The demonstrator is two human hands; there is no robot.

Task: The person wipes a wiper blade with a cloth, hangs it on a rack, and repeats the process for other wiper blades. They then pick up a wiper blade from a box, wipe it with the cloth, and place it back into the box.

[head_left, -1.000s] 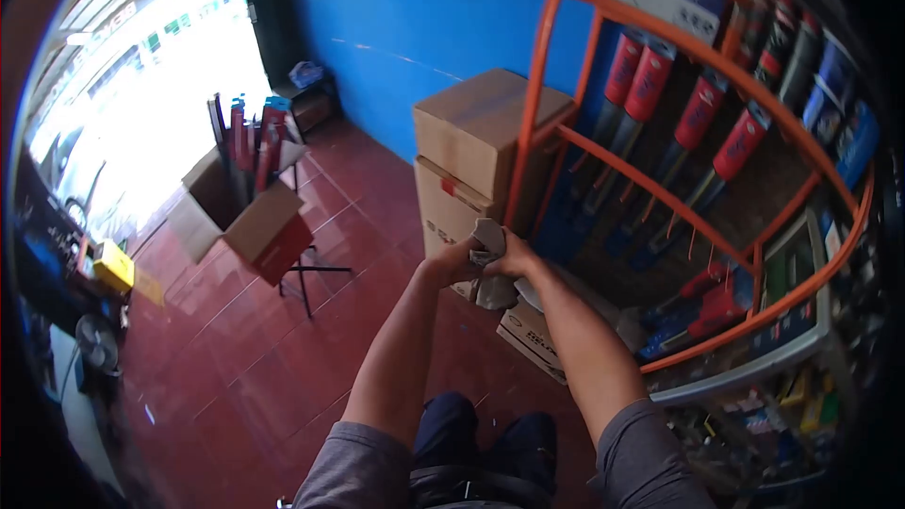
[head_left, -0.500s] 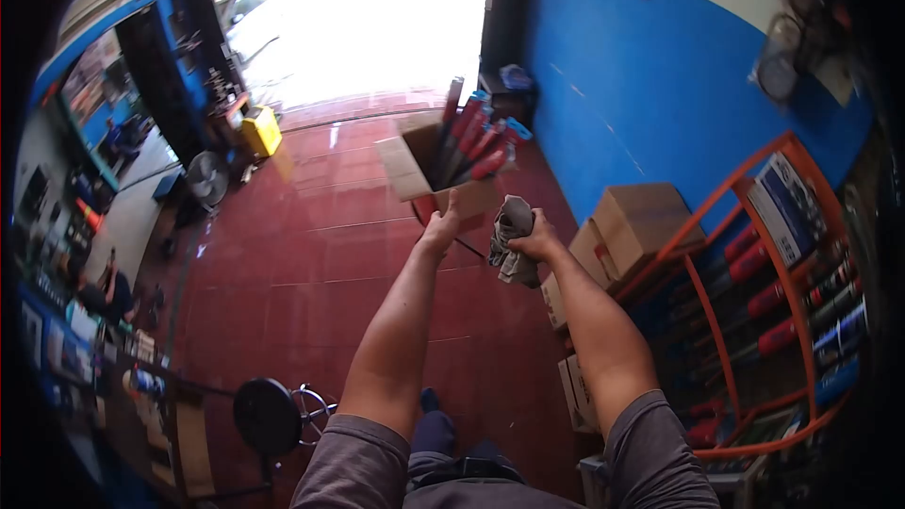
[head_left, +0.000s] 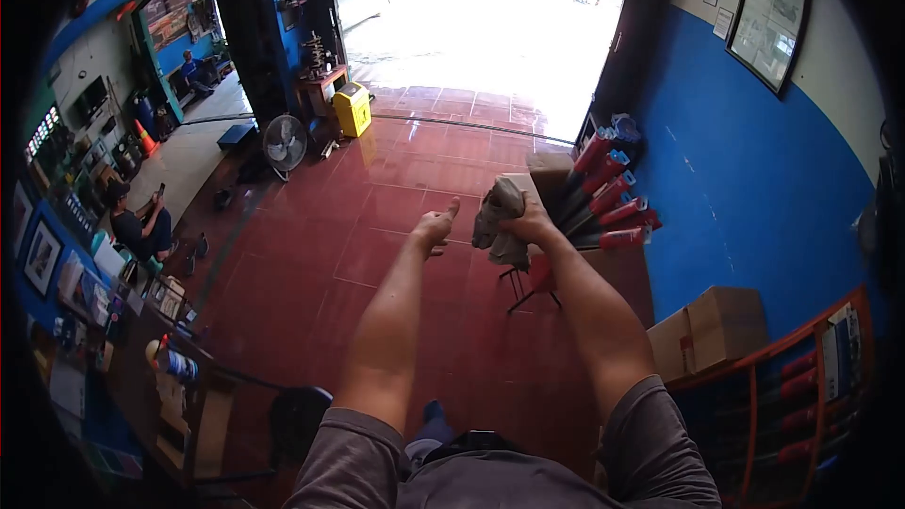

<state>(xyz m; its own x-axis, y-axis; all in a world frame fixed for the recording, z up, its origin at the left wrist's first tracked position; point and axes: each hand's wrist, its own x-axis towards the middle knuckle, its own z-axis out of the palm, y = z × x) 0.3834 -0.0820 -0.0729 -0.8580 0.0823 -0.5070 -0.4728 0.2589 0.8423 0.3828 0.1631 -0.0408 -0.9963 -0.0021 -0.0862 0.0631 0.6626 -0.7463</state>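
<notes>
My right hand [head_left: 531, 224] is wrapped around a crumpled grey-brown cloth [head_left: 501, 219], held out in front of me at about arm's length. Beside it on the left, my left hand [head_left: 436, 230] is empty, its thumb raised and the fingers loosely bent and apart. A small gap separates it from the cloth. Just beyond my right hand stands an open cardboard box [head_left: 551, 170], partly hidden by that hand and the cloth. Several long dark tubes with red ends [head_left: 611, 190] lean out of the box. Under it, a red folding stool [head_left: 541, 275] shows in part.
Closed cardboard boxes [head_left: 721, 325] and an orange rack [head_left: 754, 424] of red-ended tubes line the blue wall at right. A yellow bin [head_left: 353, 110] and a fan [head_left: 285, 143] stand ahead on the left. One person [head_left: 141, 224] sits at left, beyond a cluttered desk [head_left: 141, 349].
My view has swung left, so the tube box and rack now appear further right. The cloth stays in my right hand, while my left hand no longer overlaps the box in view.
</notes>
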